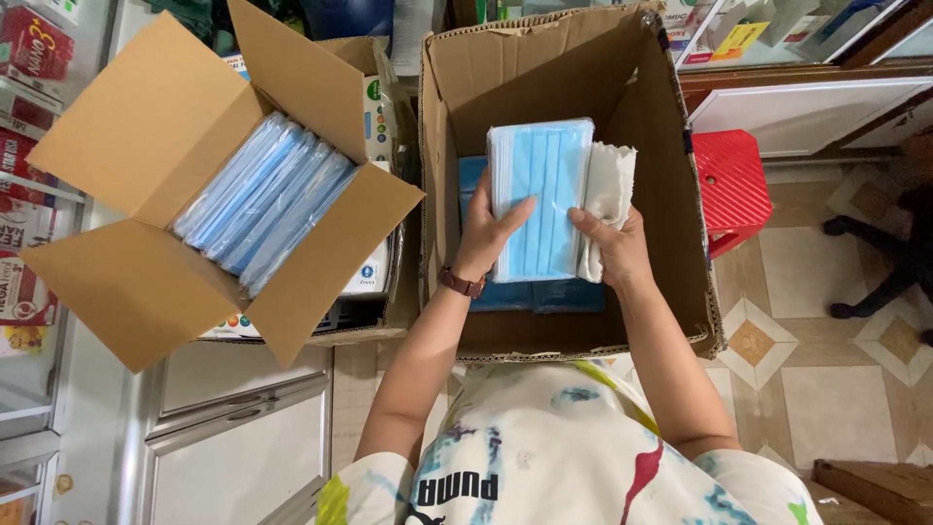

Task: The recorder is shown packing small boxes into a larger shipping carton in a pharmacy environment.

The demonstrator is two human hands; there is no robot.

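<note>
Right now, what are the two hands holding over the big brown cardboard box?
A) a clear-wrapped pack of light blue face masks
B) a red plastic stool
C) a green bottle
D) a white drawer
A: the left hand and the right hand clasp a clear-wrapped pack of light blue face masks from both sides, above the open brown cardboard box; the red plastic stool stands untouched on the floor.

Both boxes are plain matt cardboard: the open box [126, 175] in the upper left and the deeper carton [680, 224] at center, which has rough, frayed edges. The mask pack [539, 194] at center is soft blue non-woven stuff under shiny clear plastic wrap, same as the packs [262, 199] in the left box. White cloth [607, 194] looks crinkly. Red stool [734, 185] is glossy plastic, floor tiles [826, 389] smooth and slightly shiny.
</note>
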